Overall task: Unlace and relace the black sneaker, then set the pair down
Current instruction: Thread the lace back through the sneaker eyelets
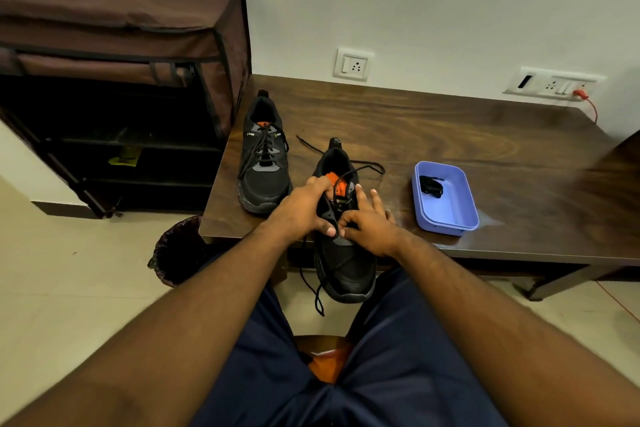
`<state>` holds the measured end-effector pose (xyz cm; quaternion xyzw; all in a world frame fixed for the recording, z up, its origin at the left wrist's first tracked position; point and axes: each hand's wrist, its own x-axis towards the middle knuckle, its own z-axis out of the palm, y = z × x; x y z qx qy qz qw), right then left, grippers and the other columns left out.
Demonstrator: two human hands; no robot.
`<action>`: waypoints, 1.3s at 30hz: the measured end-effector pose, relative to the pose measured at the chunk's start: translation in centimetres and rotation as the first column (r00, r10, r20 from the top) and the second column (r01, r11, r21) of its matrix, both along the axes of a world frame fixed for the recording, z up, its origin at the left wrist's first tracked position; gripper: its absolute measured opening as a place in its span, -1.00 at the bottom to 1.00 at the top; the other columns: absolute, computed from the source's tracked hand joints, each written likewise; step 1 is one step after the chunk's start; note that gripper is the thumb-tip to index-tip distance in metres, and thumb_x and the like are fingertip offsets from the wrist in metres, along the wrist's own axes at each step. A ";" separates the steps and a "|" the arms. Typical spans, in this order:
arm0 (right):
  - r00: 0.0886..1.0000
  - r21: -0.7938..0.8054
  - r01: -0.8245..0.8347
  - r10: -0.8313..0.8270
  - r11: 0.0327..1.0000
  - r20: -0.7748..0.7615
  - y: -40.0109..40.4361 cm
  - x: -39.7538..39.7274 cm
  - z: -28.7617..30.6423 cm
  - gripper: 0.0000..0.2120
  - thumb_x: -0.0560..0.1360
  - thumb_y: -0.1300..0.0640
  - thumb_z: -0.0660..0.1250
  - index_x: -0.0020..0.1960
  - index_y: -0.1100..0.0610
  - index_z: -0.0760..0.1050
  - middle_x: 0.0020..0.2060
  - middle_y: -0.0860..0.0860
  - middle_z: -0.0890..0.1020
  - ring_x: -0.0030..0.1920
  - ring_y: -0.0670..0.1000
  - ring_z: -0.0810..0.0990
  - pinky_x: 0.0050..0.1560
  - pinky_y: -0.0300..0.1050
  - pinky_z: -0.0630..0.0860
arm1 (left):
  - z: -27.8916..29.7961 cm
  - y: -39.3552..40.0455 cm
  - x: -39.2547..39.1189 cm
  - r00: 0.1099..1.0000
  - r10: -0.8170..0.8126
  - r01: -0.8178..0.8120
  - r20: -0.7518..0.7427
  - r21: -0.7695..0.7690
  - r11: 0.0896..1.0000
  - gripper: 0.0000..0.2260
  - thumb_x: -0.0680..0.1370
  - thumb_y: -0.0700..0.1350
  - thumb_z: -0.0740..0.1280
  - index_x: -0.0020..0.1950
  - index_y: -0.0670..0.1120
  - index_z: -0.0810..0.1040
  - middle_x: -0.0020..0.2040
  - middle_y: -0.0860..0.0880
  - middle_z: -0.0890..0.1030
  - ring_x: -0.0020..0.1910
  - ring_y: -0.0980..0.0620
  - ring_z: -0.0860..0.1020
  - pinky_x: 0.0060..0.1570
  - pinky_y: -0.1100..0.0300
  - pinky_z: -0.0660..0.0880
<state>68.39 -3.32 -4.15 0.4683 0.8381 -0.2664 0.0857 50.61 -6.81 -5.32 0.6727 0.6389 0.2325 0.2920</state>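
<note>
A black sneaker (346, 263) with an orange tongue hangs half over the front edge of the brown wooden table (450, 135), its toe pointing at me. Its black lace (363, 166) is loose, one end trailing over the table behind, the other dangling below the toe. My left hand (304, 208) grips the sneaker's left side by the tongue, thumb near the eyelets. My right hand (367, 222) pinches the lace at the eyelets with thumb and forefinger, other fingers spread. The second black sneaker (264, 156), fully laced, stands on the table to the left.
A lilac plastic tray (446, 218) holding a bundled black lace sits on the table to the right. A brown fabric shoe rack (121, 55) stands left of the table, a dark bin (180, 253) below the corner. Wall sockets (353, 64) are behind.
</note>
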 end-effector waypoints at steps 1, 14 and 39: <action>0.997 0.084 -0.064 0.059 0.994 0.057 0.1 -0.1 -0.2 -0.88 0.60 -0.04 0.20 0.08 -0.10 0.49 0.56 0.08 -0.26 0.52 0.21 -0.37 0.46 0.38 -0.16 | 0.2 0.0 -0.1 1.000 -0.021 0.021 0.006 -0.014 1.000 -0.44 0.27 -0.11 0.62 0.08 0.06 0.33 0.07 0.05 0.43 0.03 0.00 0.49 -0.10 0.14 0.40; 0.908 0.842 -0.400 0.031 0.361 0.418 10.8 -1.4 11.2 -0.62 0.58 0.19 0.12 0.40 0.11 0.29 0.56 0.10 -0.02 0.52 0.23 0.08 0.38 0.36 0.19 | 1.2 -1.1 0.3 0.999 -0.044 0.042 -0.010 -0.113 0.993 -0.33 0.29 -0.09 0.62 0.21 0.02 0.26 0.10 -0.12 0.56 0.12 -0.21 0.56 -0.04 0.06 0.46; 0.944 0.696 -0.315 0.140 0.645 0.298 8.1 -1.9 11.2 -0.78 0.60 0.11 0.21 0.18 0.14 0.52 0.13 0.13 0.56 0.16 0.18 0.53 0.11 0.02 0.45 | 0.8 -1.0 2.1 0.993 0.018 -0.040 -0.113 -0.193 0.980 -0.36 0.29 0.07 0.58 0.14 0.11 0.21 0.30 -0.03 0.45 0.14 -0.12 0.52 0.23 -0.19 0.40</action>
